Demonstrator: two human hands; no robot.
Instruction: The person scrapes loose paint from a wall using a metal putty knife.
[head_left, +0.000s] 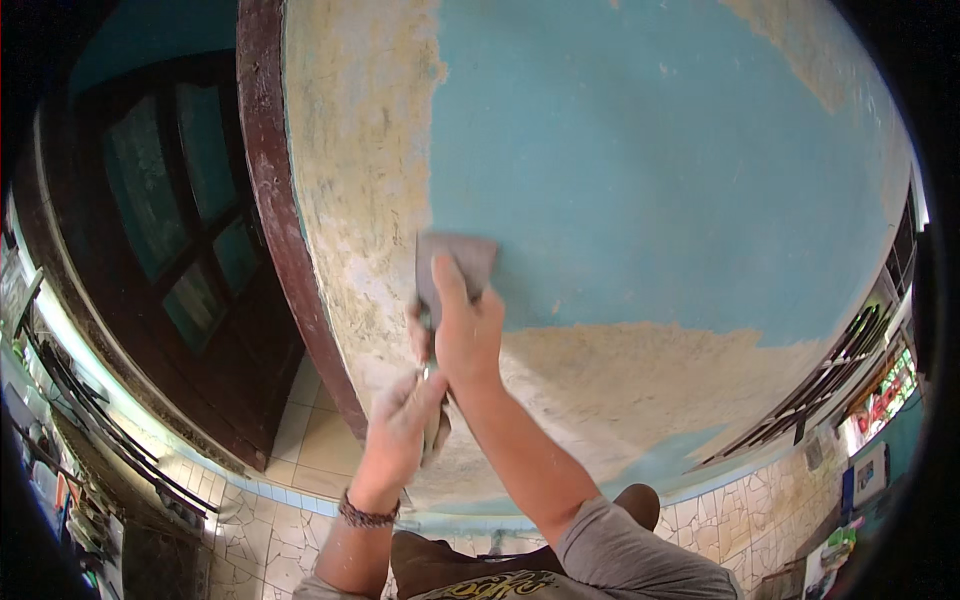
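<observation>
A wide-bladed scraper (459, 247) lies with its blade edge up against the wall, where blue paint (637, 180) borders a bare beige strip (352, 187). My right hand (470, 326) grips it high, the thumb laid along the metal blade. Lower down, my left hand (405, 420) is closed around the scraper's handle. Both hands look slightly blurred, and the fingers behind the scraper are mostly hidden. Below the blue area runs another bare patch (622, 375) with an uneven upper edge.
A dark red door frame (277, 187) edges the wall on the left, with a dark wooden door (225, 300) beyond it. Cracked-pattern tiles (255, 532) cover the floor. Long thin rods (817, 382) appear at right. A stool-like object beneath me is unclear.
</observation>
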